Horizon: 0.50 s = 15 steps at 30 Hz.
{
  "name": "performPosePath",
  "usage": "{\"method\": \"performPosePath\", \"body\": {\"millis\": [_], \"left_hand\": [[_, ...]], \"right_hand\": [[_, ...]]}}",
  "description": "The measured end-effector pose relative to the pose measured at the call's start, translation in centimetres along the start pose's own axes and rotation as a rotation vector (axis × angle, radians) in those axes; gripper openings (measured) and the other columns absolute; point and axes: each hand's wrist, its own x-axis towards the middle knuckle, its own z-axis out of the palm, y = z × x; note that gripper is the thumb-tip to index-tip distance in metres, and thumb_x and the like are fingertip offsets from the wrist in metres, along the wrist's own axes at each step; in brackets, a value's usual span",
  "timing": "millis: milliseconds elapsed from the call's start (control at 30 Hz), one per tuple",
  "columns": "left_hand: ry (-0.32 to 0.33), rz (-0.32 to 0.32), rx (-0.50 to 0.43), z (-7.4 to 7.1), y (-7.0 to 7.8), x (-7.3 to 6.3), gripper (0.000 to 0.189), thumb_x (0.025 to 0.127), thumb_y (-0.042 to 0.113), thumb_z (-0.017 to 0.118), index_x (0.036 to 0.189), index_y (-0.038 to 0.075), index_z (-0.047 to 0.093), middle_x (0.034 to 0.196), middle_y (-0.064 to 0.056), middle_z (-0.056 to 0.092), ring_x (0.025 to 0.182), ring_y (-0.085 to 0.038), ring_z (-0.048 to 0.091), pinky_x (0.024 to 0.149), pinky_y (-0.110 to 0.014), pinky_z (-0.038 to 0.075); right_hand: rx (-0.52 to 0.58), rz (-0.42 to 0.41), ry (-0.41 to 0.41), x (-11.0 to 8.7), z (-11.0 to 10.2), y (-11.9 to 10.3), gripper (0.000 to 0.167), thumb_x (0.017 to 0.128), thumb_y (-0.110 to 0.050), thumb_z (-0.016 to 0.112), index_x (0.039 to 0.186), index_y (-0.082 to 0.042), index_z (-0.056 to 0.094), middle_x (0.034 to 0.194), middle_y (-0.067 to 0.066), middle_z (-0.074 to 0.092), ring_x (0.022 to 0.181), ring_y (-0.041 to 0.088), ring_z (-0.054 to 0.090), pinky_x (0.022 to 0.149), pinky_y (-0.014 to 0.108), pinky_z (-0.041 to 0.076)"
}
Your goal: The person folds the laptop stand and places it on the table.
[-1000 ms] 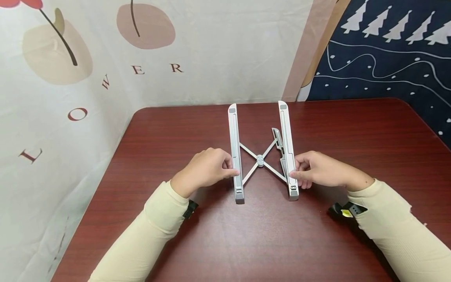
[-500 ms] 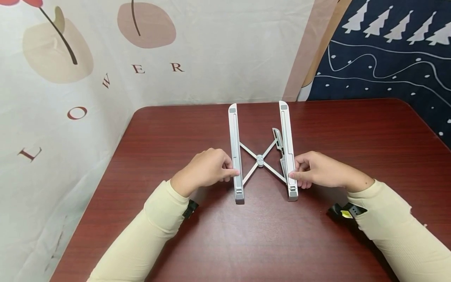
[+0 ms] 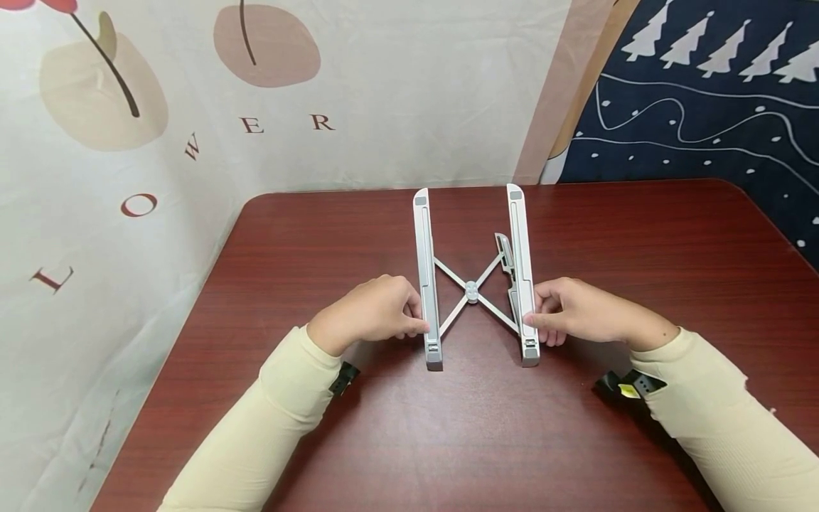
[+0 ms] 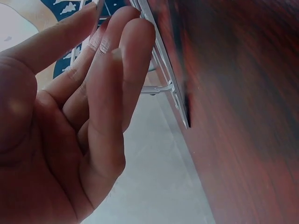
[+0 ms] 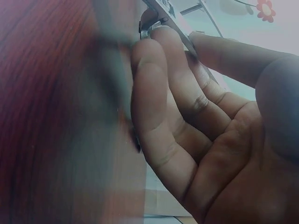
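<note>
A silver folding laptop stand point(image 3: 471, 291) is spread out on the table, its two long side rails joined by crossed thin bars with a round hub. Near the front end of the left rail point(image 3: 425, 256), my left hand point(image 3: 374, 311) pinches it, thumb on top and fingers curled at the outer side. My right hand point(image 3: 579, 311) grips the right rail point(image 3: 520, 263) the same way. Inside that right rail a slotted support arm point(image 3: 504, 249) sticks out at an angle. In the right wrist view, fingertips point(image 5: 148, 56) reach under the rail's edge.
The dark red wooden table point(image 3: 473, 441) has rounded far corners. Behind it hangs a pale printed cloth point(image 3: 409, 92), with a navy cloth point(image 3: 691, 128) patterned with white trees at the right. Black straps with small devices point(image 3: 630, 384) sit at both wrists.
My left hand has slid slightly toward the near end of the left rail. The right hand and the stand have barely moved.
</note>
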Motion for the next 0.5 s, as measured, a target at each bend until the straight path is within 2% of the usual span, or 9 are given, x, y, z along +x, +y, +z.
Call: {"method": "performPosePath", "body": {"millis": [300,500], "left_hand": [[-0.032,0.001,-0.124,-0.01,0.01,0.02,0.021,0.09,0.023,0.075,0.071,0.014,0.072,0.064,0.003,0.07,0.055,-0.012,0.064,0.051,-0.024,0.048],[-0.062,-0.017,-0.216,0.14,-0.07,0.14,0.019,0.091,0.019,0.074,0.074,0.011,0.072,0.068,-0.002,0.072,0.056,-0.016,0.066,0.051,-0.027,0.054]], "right_hand": [[0.047,0.013,-0.034,-0.1,0.06,-0.23,0.017,0.096,-0.012,0.066,0.09,0.002,0.058,0.069,0.009,0.07,0.059,0.017,0.068,0.056,0.036,0.059],[0.061,0.018,-0.035,-0.09,0.2,-0.37,0.017,0.097,-0.012,0.065,0.091,0.003,0.058,0.069,0.009,0.069,0.06,0.017,0.068,0.056,0.037,0.059]]}}
